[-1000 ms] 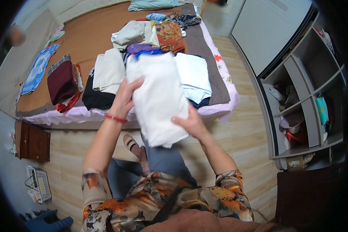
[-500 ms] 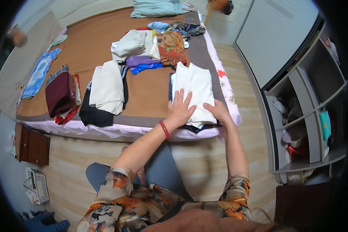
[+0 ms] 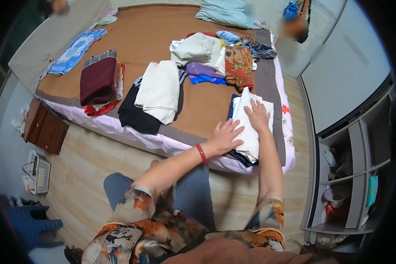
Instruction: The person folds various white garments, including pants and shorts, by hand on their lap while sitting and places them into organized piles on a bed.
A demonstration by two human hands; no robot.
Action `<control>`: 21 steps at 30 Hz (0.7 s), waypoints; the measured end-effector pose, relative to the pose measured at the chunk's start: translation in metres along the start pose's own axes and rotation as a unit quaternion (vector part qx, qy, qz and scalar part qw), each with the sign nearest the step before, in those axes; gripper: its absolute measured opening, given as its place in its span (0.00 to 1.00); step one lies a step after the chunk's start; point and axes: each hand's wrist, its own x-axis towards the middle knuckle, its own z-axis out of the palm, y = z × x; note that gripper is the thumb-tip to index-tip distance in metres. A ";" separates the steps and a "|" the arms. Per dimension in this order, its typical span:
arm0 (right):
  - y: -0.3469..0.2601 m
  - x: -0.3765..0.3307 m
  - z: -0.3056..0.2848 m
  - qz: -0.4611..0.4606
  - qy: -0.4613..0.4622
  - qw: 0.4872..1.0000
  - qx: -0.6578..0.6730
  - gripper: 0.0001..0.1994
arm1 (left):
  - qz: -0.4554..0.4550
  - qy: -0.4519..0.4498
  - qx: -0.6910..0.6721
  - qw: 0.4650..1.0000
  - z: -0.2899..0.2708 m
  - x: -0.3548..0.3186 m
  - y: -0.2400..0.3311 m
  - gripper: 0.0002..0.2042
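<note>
Both hands shifted, left hand [image 3: 226, 135], right hand [image 3: 257, 115] flat on folded white cloth [image 3: 250, 132]

You're over a light wood-plank floor [image 3: 92, 163]. Bed [image 3: 207, 110] with a brown cover fills the middle, pale padded headboard [image 3: 53, 39] at its left end. Dark wooden nightstand [image 3: 44, 127] sits below that, a wire basket [image 3: 38, 176] near it. Open grey shelving [image 3: 352, 176] on your right, large pale panel [image 3: 343, 66] above. Even, soft light.
</note>
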 end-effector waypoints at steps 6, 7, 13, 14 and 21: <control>0.003 0.007 -0.006 -0.011 -0.036 0.999 -0.003 0.32 | -0.077 0.004 0.143 0.987 -0.052 -0.045 -0.102 0.23; 0.002 0.010 -0.007 -0.009 -0.048 0.999 -0.015 0.32 | -0.064 0.031 0.146 0.987 -0.053 -0.055 -0.111 0.22; -0.010 0.023 -0.021 -0.010 -0.120 0.989 -0.083 0.32 | -0.058 0.129 0.110 0.984 -0.053 -0.069 -0.115 0.17; -0.012 0.026 -0.023 -0.010 -0.129 0.987 -0.095 0.32 | -0.048 0.141 0.108 0.983 -0.050 -0.070 -0.117 0.16; -0.099 0.033 -0.014 -0.136 0.034 0.979 -0.149 0.22 | -0.025 0.218 0.078 0.972 -0.048 -0.072 -0.121 0.12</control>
